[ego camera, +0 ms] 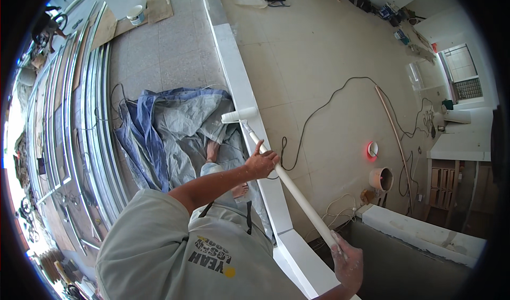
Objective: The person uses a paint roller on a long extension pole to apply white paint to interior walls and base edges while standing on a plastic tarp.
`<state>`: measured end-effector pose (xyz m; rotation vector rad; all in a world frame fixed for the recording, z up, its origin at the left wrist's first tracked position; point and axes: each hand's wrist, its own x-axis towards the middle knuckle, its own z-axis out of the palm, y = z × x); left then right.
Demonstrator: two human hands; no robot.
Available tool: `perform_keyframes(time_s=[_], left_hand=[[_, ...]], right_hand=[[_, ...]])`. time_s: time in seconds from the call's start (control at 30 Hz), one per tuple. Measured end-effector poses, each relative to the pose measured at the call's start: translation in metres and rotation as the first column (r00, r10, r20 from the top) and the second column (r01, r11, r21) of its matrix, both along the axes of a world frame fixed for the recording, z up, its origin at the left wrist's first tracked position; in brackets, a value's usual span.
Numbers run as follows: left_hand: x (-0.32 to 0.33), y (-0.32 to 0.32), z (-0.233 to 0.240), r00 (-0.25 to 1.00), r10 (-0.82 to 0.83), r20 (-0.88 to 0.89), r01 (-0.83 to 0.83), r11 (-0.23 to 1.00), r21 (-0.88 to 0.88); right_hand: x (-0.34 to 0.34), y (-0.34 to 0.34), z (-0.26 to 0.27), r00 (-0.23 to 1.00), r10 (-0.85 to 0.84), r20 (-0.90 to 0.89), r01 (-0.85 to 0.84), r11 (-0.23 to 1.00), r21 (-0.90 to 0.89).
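A paint roller with a white sleeve [240,115] is fixed to a long white pole [301,198]. My left hand [263,160] grips the pole near the roller end. Lower down, at the pole's other visible end, my right hand [347,260] is closed around it, with white specks on the skin. The roller lies across the white top of a low wall [235,57] in this view, one end over a tarp; contact with the wall I cannot tell. Under my bare feet spreads the crumpled grey and blue tarp [179,117].
Long metal profiles [95,113] lie at left, near a paint bucket [136,15]. Beyond the wall, a dark cable [318,108] winds over the tiled floor, with a long thin pipe [392,128] and an open bucket [381,179]. A person [48,27] is at far left.
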<state>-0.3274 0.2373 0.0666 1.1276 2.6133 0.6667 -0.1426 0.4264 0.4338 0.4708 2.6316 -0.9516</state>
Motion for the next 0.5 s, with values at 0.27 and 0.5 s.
perform_keyframes(time_s=[0.27, 0.5], left_hand=[[-0.055, -0.037, -0.023, 0.995, 0.065, 0.078, -0.055, 0.992, -0.115], [0.008, -0.005, -0.010, 0.996, -0.008, 0.090, 0.018, 0.993, -0.114]], right_hand=[[-0.019, -0.023, -0.067, 0.998, 0.051, 0.035, -0.052, 0.998, 0.019], [0.011, -0.014, -0.009, 0.991, -0.037, 0.128, 0.028, 0.997, 0.075]])
